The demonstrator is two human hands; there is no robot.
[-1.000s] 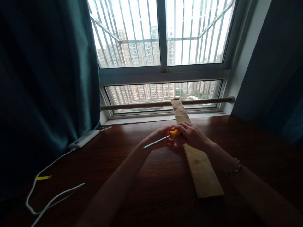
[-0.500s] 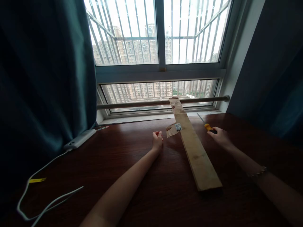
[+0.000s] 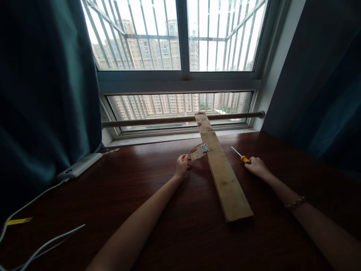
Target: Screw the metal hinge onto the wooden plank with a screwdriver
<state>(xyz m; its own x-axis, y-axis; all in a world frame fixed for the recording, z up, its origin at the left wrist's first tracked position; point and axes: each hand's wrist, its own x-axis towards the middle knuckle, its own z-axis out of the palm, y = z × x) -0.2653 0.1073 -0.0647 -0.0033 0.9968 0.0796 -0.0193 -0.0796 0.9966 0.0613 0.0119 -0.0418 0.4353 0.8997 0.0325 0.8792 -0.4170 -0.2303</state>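
A long wooden plank [image 3: 222, 177] lies on the dark wooden table [image 3: 175, 210], running from the window rail toward me. A small metal hinge [image 3: 204, 148] sits on its left edge, joined to a small brown flap [image 3: 196, 152]. My right hand [image 3: 256, 166] rests on the table to the right of the plank, closed round the handle of a yellow screwdriver [image 3: 242, 157] whose shaft points away to the upper left. My left hand [image 3: 182, 166] lies curled on the table just left of the flap, pinching something small and red that I cannot make out.
A white power bank [image 3: 79, 165] with white cables [image 3: 42, 246] lies at the left, by a dark teal curtain [image 3: 45, 94]. A rod [image 3: 180, 119] runs along the barred window. Another dark curtain [image 3: 324, 82] hangs at the right.
A second ago both hands held the screwdriver over the plank. My right hand has carried it to the table right of the plank; my left hand has settled left of the hinge.
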